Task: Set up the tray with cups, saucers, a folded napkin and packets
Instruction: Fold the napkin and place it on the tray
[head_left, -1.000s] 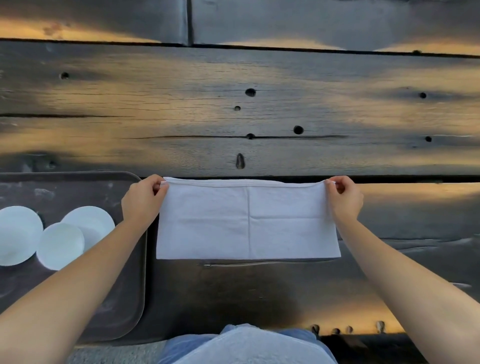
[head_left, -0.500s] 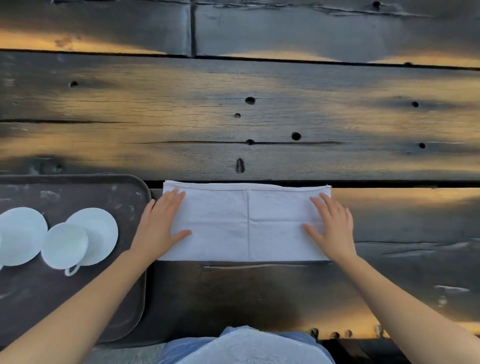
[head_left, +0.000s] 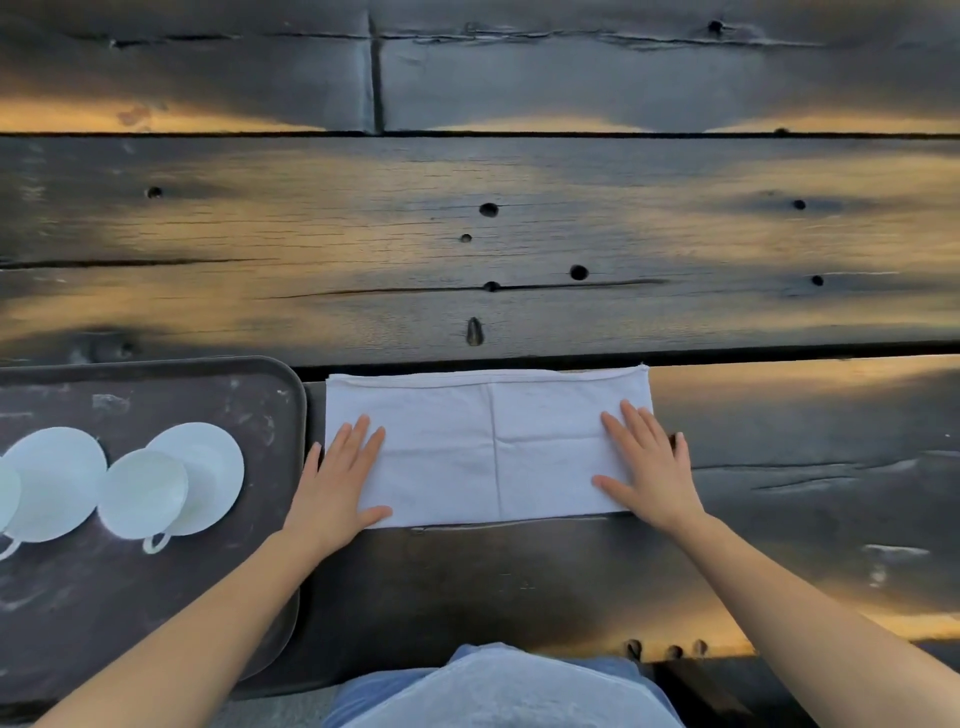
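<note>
Wood: we look down from the head view at a dark, weathered plank bench (head_left: 467, 234) with knot holes, long cracks and patches of orange light.
Napkin: our white napkin (head_left: 488, 447) lies flat on the bench as a long folded rectangle, just right of the tray and not on it. A crease runs down its middle and a fainter one crosses its right half.
Left hand: our left hand (head_left: 335, 483) lies spread, palm down, on the napkin's left end. The fingers are straight and the thumb sits at the near edge, while the little finger hangs over the cloth's left side.
Right hand: our right hand (head_left: 647, 467) lies spread the same way on the right end, fingers straight and pointing away from us, thumb turned inward.
Tray: a dark, scuffed tray (head_left: 156, 597) with rounded corners sits at our left, its right rim just beside the napkin.
Cups and saucers: on the tray a white cup (head_left: 143, 493) stands on a white saucer (head_left: 213, 467), handle towards us. A second saucer (head_left: 57, 478) sits to its left, and another cup (head_left: 6, 493) is cut off by the picture's edge.
Clothing: pale blue fabric (head_left: 498, 691) shows at the bottom, at the bench's near edge.
</note>
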